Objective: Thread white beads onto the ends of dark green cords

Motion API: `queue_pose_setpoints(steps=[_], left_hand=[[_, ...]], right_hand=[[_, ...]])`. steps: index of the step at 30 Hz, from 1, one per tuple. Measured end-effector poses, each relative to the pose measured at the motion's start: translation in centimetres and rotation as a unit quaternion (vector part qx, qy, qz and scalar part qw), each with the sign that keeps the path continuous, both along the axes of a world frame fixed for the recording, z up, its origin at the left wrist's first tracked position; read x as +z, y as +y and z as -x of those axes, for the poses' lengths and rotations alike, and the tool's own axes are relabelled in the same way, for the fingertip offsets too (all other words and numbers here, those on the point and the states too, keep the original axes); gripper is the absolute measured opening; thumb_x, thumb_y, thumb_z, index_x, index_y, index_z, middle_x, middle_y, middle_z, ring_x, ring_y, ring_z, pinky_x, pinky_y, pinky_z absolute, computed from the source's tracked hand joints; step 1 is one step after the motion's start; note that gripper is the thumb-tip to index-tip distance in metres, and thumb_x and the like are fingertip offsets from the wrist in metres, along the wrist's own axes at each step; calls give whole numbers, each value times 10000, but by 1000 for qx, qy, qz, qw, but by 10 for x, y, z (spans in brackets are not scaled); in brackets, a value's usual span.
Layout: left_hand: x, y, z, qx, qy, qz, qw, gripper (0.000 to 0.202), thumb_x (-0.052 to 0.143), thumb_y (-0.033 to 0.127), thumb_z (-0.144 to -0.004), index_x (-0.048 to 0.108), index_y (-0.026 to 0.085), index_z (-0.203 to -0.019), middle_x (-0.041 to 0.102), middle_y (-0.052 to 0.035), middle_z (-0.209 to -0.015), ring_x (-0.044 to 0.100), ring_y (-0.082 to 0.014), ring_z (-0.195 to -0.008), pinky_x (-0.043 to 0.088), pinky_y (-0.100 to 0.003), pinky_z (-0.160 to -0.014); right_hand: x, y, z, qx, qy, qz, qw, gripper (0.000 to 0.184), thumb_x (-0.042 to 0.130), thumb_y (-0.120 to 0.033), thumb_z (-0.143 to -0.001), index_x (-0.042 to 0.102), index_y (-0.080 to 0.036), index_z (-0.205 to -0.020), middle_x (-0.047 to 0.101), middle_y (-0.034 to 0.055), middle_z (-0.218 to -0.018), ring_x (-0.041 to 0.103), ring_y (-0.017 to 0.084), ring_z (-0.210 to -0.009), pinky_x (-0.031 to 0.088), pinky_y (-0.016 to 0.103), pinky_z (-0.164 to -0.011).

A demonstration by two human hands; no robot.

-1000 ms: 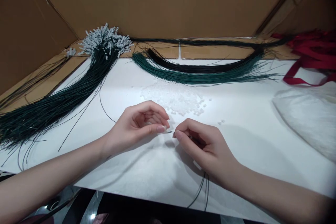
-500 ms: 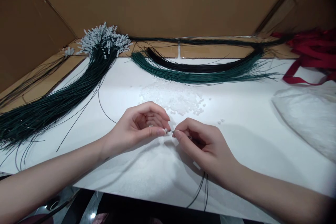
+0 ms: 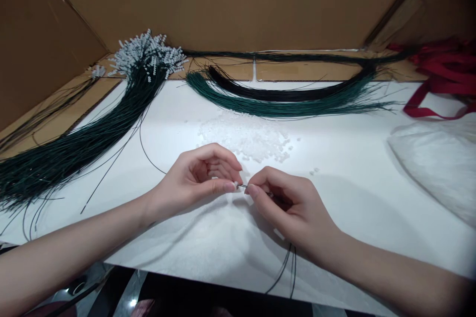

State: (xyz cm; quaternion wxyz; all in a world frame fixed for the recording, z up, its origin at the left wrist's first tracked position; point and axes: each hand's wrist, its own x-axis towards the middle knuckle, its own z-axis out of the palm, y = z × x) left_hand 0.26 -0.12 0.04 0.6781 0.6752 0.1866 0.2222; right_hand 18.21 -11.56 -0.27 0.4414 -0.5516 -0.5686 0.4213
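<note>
My left hand pinches a small white bead between thumb and forefinger over the white sheet. My right hand pinches a thin dark cord whose tip meets the bead. The cord's loose strands trail from under my right palm toward the near table edge. A scatter of small clear beads lies just beyond both hands.
A thick bundle of dark green cords with white bead ends runs down the left side. More green and black cords curve across the back. Red ribbon and a clear plastic bag lie right. Cardboard walls enclose the space.
Both hands hold nearly the same place; the cord tip and the bead have drawn slightly closer together.
</note>
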Motion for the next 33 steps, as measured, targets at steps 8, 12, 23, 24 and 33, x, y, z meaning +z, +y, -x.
queue_pose_setpoints(steps=[8,12,23,24,33], left_hand=[[1,0,-2,3,-2,7,1000,215,713,72,-820,636,172,-994,713,-8,-879,677,-81,-812,547,-159,-773],[1,0,-1,10,2,-2,1000,211,726,84,-806,639,161,-983,714,-23,-868,685,-104,-803,558,-187,-763],[2,1,-2,10,15,-19,1000,220,738,92,-797,634,156,-979,713,-26,-873,690,-110,-806,561,-191,-758],[2,1,-2,9,16,-19,1000,224,738,92,-798,633,158,-984,712,-24,-875,688,-107,-805,560,-188,-759],[0,0,-1,3,21,-23,1000,233,744,107,-795,630,162,-991,716,-27,-877,694,-115,-810,569,-196,-761]], right_hand=[[0,0,1,-4,-17,-6,1000,161,519,-224,-921,583,-167,-784,402,-49,-584,350,89,-529,286,242,-495],[1,0,2,-6,-27,-12,1000,158,520,-213,-915,587,-168,-779,383,-52,-578,339,86,-525,281,239,-490],[-1,1,2,-12,-54,-39,998,152,533,-169,-891,599,-155,-754,350,-63,-562,321,70,-507,270,221,-470],[-1,1,2,-13,-55,-41,998,153,534,-168,-891,599,-155,-753,348,-63,-560,320,69,-504,270,219,-468],[1,0,3,-15,-64,-50,997,153,539,-171,-889,618,-156,-759,349,-61,-561,327,69,-506,271,216,-464]])
